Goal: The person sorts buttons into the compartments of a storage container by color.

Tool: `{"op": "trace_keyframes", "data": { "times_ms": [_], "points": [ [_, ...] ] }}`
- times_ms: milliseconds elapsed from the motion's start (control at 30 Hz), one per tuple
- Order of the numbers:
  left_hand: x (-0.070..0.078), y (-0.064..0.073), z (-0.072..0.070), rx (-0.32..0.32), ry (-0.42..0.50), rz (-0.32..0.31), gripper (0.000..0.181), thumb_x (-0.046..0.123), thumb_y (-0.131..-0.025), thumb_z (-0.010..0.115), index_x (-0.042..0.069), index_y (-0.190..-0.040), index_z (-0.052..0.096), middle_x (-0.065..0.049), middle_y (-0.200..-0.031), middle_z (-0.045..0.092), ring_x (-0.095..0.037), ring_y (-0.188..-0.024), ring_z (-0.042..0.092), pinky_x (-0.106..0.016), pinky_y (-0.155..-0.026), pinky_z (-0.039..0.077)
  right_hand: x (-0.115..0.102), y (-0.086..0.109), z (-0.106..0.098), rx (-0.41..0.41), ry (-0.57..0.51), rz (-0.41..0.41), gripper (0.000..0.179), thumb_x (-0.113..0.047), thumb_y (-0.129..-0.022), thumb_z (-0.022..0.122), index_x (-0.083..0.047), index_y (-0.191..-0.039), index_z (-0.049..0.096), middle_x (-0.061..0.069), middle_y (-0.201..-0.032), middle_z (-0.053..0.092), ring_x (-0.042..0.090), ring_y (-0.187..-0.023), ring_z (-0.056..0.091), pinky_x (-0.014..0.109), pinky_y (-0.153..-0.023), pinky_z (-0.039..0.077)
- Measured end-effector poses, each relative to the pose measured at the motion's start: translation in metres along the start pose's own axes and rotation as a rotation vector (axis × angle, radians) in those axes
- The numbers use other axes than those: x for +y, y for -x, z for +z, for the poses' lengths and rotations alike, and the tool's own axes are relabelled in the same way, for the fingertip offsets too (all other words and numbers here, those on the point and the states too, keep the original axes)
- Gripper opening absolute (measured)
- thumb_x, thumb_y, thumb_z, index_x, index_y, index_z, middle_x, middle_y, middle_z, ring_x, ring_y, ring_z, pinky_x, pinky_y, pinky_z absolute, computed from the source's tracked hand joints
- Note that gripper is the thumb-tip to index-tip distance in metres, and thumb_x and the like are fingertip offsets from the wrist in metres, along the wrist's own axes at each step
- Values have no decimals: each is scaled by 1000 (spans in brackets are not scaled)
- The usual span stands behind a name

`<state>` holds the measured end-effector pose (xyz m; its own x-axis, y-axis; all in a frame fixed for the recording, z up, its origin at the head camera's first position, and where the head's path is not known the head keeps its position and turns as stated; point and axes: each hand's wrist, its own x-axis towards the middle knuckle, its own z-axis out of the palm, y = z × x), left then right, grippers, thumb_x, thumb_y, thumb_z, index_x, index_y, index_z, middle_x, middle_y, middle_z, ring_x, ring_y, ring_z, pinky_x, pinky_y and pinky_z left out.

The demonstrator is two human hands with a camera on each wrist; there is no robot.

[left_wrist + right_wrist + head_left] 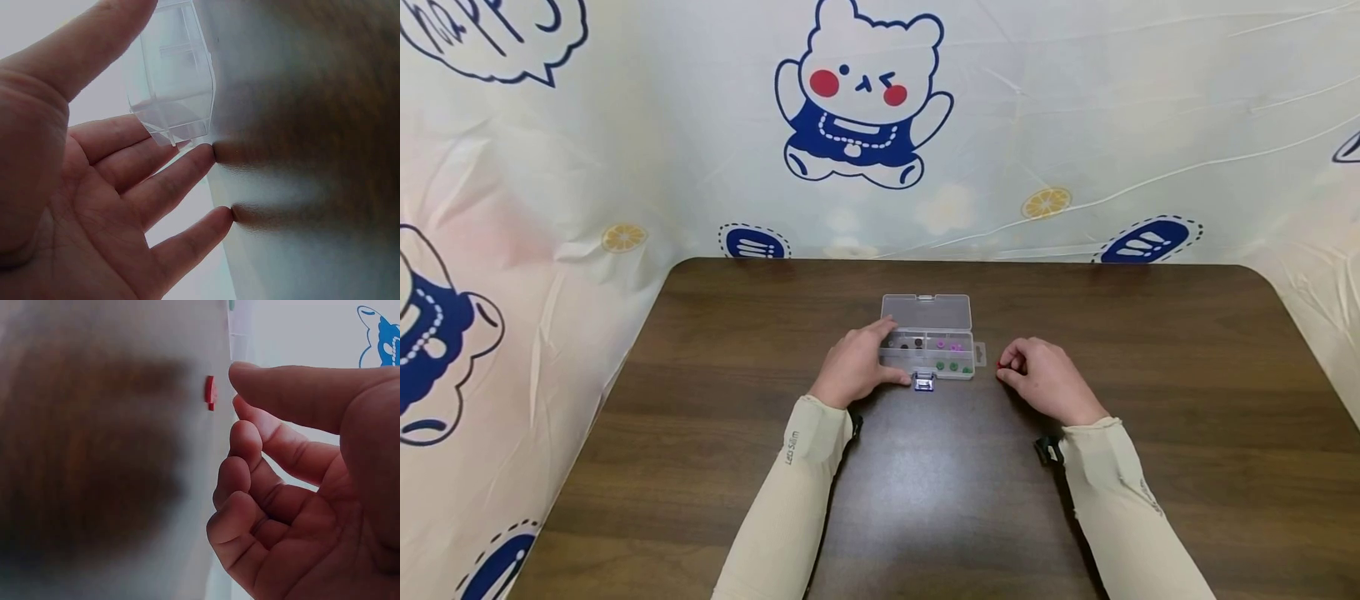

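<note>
A clear plastic compartment box (951, 352) lies on the table with its transparent lid (925, 312) raised at the back. Small dark, purple and green pieces sit in separate compartments. My left hand (857, 362) holds the box's left end between thumb and fingers; in the left wrist view, two of its fingertips touch the table. To the right of the box, my right hand (1045, 375) is lowered to the table, thumb and index finger around a small red piece (210, 392). The right wrist view shows a slight gap between that piece and the fingertips.
The brown wooden table (700, 475) spreads around both hands. A printed cloth (1000, 150) hangs behind its far edge and at the sides. The box has a hang tab (981, 354) on its right end and a clasp (923, 382) in front.
</note>
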<state>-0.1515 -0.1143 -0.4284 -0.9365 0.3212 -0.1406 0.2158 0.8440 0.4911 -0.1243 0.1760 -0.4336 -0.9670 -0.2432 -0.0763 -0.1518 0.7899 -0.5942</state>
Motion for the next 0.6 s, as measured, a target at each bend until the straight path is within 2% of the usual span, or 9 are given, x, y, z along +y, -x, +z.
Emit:
{"op": "trace_keyframes", "data": {
  "times_ms": [600],
  "points": [
    [1,-2,-1,-4,-9,-7,93,43,-73,90,8,-149,49,-5,-157,42,-28,-136,49,-45,-107,45,3,-2,3,-16,13,8,7,-11,-91,73,-7,-90,67,6,-83,58,22,-77,52,37,-70,44]
  ]
}}
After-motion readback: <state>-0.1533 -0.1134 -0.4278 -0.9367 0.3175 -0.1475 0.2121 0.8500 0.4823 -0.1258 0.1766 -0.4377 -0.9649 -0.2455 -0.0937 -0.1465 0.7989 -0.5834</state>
